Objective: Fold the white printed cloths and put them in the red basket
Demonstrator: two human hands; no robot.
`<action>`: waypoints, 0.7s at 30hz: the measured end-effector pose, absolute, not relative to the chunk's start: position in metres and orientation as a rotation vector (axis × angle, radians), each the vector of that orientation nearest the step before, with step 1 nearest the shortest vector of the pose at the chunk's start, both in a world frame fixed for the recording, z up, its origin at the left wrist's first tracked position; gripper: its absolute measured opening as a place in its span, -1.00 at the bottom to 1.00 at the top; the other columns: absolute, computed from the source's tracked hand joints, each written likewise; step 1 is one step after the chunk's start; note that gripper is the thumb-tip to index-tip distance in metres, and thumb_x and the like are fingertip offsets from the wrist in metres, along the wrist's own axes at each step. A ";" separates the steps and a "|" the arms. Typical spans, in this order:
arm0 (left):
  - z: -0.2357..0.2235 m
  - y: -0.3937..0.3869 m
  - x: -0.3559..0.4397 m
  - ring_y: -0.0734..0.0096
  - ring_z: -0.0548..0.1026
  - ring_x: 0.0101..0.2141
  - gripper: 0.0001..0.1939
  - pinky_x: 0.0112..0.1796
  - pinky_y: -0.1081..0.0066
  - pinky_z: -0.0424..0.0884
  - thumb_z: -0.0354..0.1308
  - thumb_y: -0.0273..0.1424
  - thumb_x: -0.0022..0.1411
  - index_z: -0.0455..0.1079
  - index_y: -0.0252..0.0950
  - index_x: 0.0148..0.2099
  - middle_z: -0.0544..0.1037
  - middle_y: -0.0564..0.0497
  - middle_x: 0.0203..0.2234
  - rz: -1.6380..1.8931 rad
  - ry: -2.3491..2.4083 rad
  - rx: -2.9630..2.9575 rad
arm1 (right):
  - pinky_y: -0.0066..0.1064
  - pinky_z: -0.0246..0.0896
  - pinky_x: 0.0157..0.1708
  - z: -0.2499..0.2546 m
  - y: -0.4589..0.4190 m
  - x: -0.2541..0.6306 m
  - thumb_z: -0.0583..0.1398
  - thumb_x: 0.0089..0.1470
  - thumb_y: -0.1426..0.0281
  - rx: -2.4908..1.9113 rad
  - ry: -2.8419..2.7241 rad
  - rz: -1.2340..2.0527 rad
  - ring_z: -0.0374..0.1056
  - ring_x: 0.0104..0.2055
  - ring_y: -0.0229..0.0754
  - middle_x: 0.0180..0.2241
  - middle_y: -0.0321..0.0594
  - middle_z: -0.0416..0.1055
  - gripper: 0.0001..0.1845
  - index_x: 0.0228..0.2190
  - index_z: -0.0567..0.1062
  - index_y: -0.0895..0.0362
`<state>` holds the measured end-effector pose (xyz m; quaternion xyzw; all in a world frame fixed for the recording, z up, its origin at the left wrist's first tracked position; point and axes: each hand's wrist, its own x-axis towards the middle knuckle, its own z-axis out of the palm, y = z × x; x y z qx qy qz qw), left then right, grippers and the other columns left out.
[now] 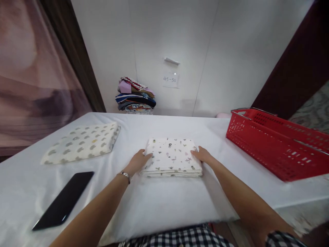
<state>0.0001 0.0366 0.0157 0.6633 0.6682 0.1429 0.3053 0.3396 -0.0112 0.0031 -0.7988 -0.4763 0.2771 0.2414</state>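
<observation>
A folded white cloth with small printed figures (172, 156) lies on the white table (159, 202) in front of me. My left hand (138, 162) rests against its left edge, thumb on top of the fold, a bracelet on the wrist. My right hand (203, 155) grips its right edge, fingers curled over the cloth. Both hands hold the folded cloth from the sides.
A second folded cloth with grey spots (82, 142) lies at the left. A black phone (64, 200) lies near the front left edge. A red plastic basket (277, 144) stands at the right. A pile of folded clothes (135, 96) sits by the back wall.
</observation>
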 end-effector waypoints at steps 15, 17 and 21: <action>0.003 0.048 0.011 0.07 0.39 0.01 -0.29 -0.06 0.28 0.27 0.00 -0.02 0.13 0.12 -0.42 0.18 0.39 -0.28 0.04 0.428 1.798 1.751 | -0.48 0.23 -0.50 0.010 -0.021 0.334 0.31 -0.17 0.14 -1.994 -1.036 1.088 0.41 -0.28 -0.11 -0.24 -0.04 0.50 -0.59 -0.35 0.45 0.20; 0.005 0.046 0.012 0.07 0.39 0.01 -0.29 -0.06 0.26 0.28 -0.05 0.01 0.16 0.12 -0.40 0.18 0.40 -0.27 0.03 0.438 1.808 1.735 | -0.48 0.21 -0.51 0.010 -0.021 0.332 0.29 -0.15 0.15 -1.964 -1.025 1.073 0.40 -0.29 -0.12 -0.25 -0.05 0.50 -0.60 -0.35 0.43 0.19; 0.010 0.043 0.015 0.03 0.39 0.00 -0.29 -0.08 0.22 0.29 -0.14 0.03 0.19 0.09 -0.38 0.21 0.40 -0.29 0.02 0.408 1.843 1.755 | -0.44 0.25 -0.51 0.007 -0.023 0.330 0.24 -0.08 0.13 -1.904 -0.969 1.101 0.42 -0.34 -0.12 -0.26 -0.04 0.50 -0.55 -0.23 0.39 0.20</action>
